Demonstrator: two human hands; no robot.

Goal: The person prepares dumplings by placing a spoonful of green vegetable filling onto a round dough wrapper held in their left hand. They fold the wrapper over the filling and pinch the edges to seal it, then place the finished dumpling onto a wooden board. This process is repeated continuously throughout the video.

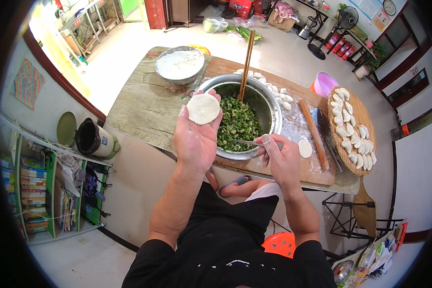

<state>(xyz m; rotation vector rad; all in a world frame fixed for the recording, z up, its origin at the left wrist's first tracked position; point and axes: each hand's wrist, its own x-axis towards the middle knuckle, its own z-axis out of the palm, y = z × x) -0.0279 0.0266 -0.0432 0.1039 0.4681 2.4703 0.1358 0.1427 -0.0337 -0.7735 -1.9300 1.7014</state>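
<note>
A round dough wrapper [203,108] lies flat on the upturned palm of my left hand [198,144], its fingers spread beneath it. My right hand [281,154] grips a metal spoon [244,142] by its handle, and the far end dips into chopped green filling [240,120]. That filling sits in a large metal basin [276,111], with a pair of wooden chopsticks [247,64] standing upright in it. Just right of my right hand, another wrapper [305,148] rests on the floured wooden board [291,126].
Beyond the wrapper lie a rolling pin [314,135] and a cleaver [327,133]. A round wooden board [369,118] at the right holds several folded dumplings [352,135]. Dough pieces [282,97] line the basin's far side. A bowl of flour [180,64] stands at the far left.
</note>
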